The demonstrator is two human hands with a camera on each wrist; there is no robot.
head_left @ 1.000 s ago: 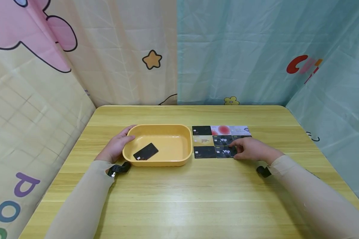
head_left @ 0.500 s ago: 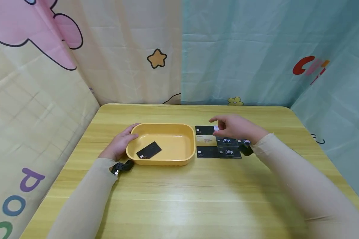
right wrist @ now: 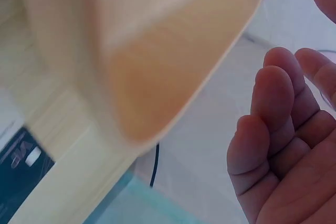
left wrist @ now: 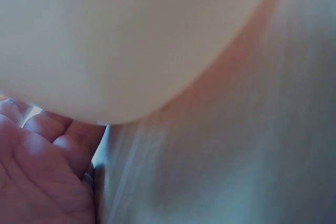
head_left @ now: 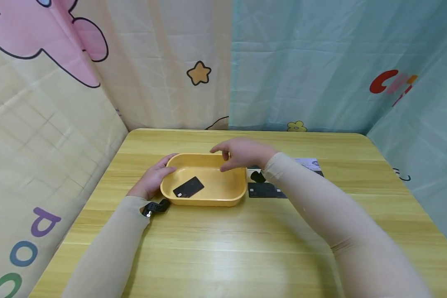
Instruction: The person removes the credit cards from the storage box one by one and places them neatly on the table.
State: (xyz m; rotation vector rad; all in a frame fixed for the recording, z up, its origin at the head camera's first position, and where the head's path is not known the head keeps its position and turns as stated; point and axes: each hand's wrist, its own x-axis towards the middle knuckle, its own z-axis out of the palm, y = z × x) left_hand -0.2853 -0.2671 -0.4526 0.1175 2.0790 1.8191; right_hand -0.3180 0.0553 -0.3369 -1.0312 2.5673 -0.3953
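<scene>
A yellow plastic basin (head_left: 221, 187) sits on the table, one black card (head_left: 188, 187) lying in its left part. My left hand (head_left: 150, 179) grips the left end of the basin, thumb over the rim and fingers along the outside wall; in the left wrist view the basin's pale wall hides part of the fingers. Above the basin's right back rim hovers my right hand (head_left: 243, 153), fingers loosely bent, thumb apart, holding nothing. Cards lie right of the basin, a black VIP card (head_left: 261, 190) in the front row and a pale lilac card (head_left: 308, 163) at the back; my right forearm covers most of them.
The wooden table (head_left: 216, 248) reaches back to printed curtains (head_left: 305, 70) on the far side and both flanks. Black straps (head_left: 157, 207) are around the wrists. In the right wrist view, a dark card (right wrist: 23, 174) lies beside the basin.
My right hand has left the front cards, passed over the back row and come left above the basin. My left hand keeps its grip. The whole head view has shifted slightly.
</scene>
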